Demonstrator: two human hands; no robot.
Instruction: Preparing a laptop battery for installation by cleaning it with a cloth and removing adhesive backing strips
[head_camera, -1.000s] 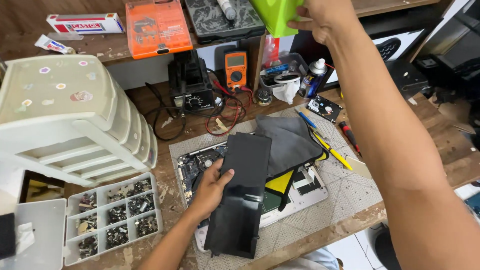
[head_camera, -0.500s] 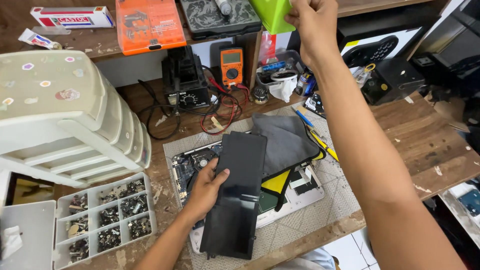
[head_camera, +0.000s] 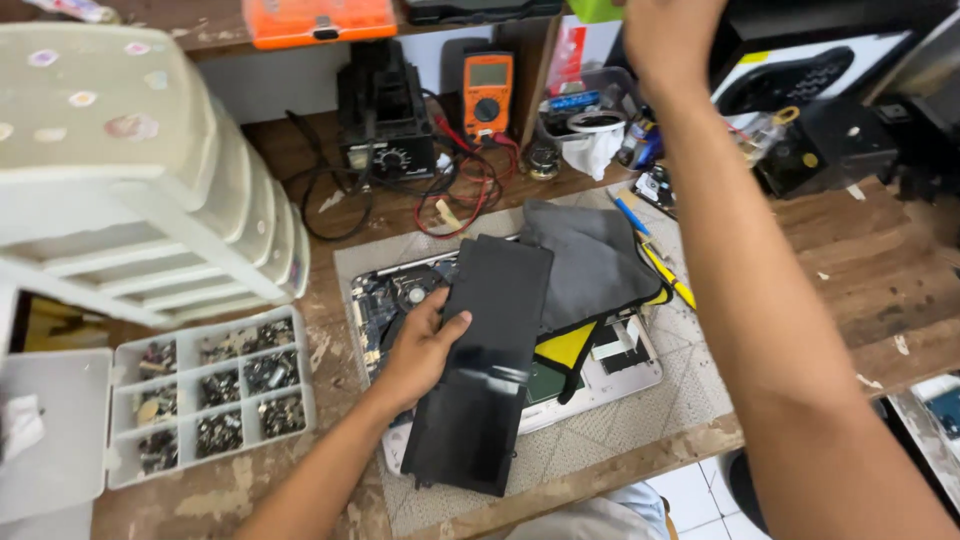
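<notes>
My left hand has its grip closed on the left long edge of the black flat panel, thumb on top and fingers under it. The panel lies tilted over the open laptop base, which sits on the worktop below the grip. My right hand is raised far above and right of the grip, at a green object on the shelf; I cannot tell if it is closed on it, because the frame cuts it.

I judge that the panel can slip: only one hand holds it, at one edge, and my eyes follow the other hand. If it slides, its lower corner may hit the exposed circuit board just beside the grip.

The long axis of the panel runs from near me, lower left, away to upper right. The far end points toward the grey cloth.
</notes>
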